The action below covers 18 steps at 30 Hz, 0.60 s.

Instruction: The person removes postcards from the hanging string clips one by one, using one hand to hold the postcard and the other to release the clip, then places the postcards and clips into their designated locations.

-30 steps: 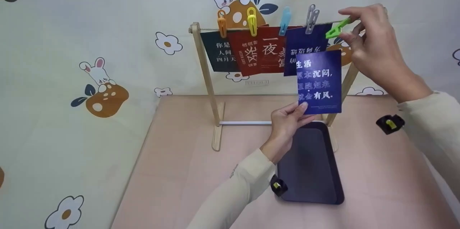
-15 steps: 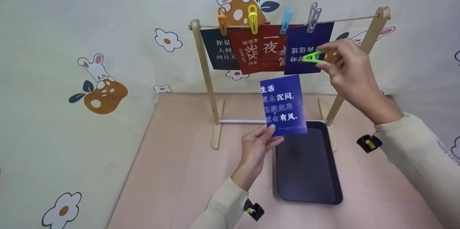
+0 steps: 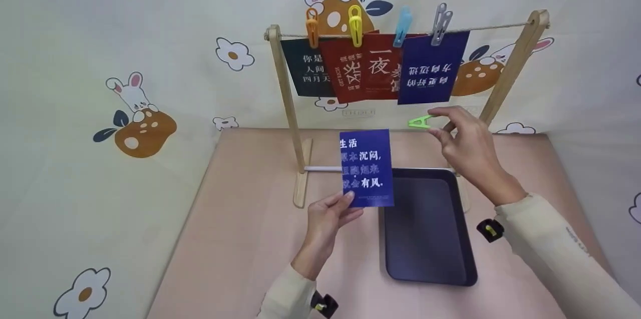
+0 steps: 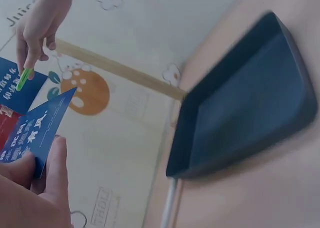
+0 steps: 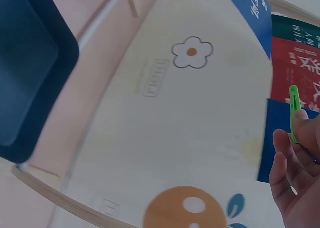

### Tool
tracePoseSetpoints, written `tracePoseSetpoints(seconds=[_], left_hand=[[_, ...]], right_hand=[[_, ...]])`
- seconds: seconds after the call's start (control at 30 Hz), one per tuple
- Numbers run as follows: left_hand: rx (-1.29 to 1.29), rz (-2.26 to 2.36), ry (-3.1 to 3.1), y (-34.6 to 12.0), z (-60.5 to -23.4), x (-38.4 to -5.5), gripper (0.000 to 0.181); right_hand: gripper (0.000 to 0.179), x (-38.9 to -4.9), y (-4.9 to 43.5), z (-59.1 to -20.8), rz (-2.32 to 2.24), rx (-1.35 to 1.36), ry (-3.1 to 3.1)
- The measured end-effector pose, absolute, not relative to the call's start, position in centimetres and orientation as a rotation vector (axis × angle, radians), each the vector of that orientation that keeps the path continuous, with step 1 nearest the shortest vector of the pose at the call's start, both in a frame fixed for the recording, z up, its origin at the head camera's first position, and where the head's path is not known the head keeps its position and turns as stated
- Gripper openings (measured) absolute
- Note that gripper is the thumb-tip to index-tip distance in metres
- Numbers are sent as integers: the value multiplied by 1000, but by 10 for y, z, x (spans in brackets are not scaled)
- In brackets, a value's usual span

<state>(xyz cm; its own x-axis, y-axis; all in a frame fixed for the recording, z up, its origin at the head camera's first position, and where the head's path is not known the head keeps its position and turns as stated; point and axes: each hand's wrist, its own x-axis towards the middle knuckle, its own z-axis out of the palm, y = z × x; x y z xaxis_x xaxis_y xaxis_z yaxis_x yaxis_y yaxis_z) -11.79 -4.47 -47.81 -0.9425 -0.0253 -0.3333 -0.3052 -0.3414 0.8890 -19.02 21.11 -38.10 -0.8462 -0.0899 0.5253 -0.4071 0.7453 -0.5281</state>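
Between thumb and fingers, my left hand (image 3: 325, 219) pinches the lower left corner of a blue card (image 3: 368, 169) with white lettering, held upright in front of the rack. My right hand (image 3: 465, 146) pinches a green clothespin (image 3: 419, 122) by its handle end, to the right of the card and below the string. Another blue card (image 3: 433, 68) hangs from the string under a grey clothespin (image 3: 440, 26). Left of it hang red cards (image 3: 345, 71) and a dark green card (image 3: 308, 68). Orange (image 3: 312, 28), yellow and light blue clothespins grip the string there.
A wooden rack (image 3: 288, 103) holds the string between two posts; its right post (image 3: 516, 66) stands behind my right hand. A dark tray (image 3: 425, 229) lies on the pink table (image 3: 240, 239). Behind is a cloth printed with rabbits and flowers.
My left hand has drawn the blue card left and down, away from the string. My right hand has also come down and left from the string with the green clothespin.
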Motion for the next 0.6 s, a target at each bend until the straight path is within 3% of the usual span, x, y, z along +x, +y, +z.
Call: tracePoseSetpoints(seconds=[0.6], left_hand=[[-648,2268,1806,-76,-555,-106,32]], right_hand=[[32,-191,210,-478,959,149,-2697]])
